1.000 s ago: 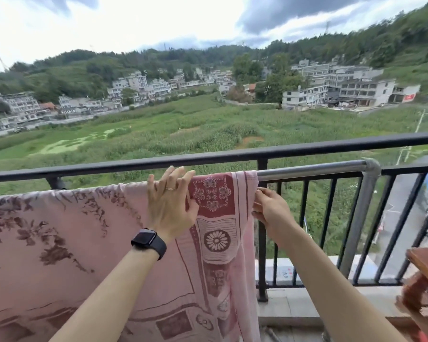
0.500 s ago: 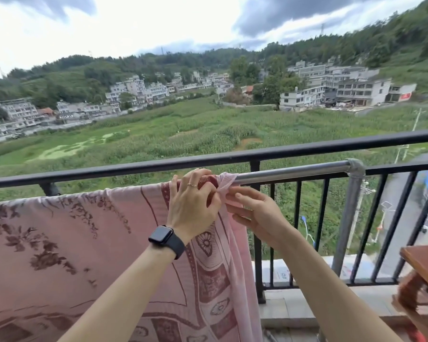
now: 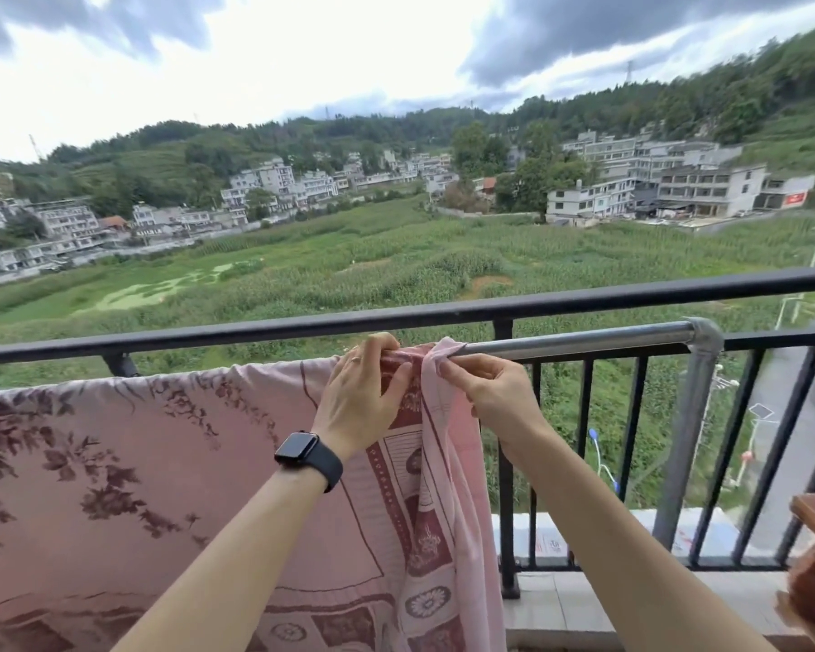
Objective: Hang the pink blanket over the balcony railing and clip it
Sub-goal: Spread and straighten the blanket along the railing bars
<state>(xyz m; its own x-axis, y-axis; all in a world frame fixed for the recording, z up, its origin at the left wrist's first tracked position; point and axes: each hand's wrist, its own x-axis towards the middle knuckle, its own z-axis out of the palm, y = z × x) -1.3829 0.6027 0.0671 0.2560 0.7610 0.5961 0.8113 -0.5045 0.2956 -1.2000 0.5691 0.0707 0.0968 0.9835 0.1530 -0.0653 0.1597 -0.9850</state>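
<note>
Two hands, left hand [image 3: 365, 397] and right hand [image 3: 492, 392], pinch one pink blanket [image 3: 161, 487].

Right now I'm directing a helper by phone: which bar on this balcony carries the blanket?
Start at the black balcony railing across the view. Just below and inside its top rail runs a silver metal pipe, bending down at an elbow on the right. The pink blanket hangs over it where both hands bunch the edge; it is the only shiny grey, round bar, the others being black.
</note>
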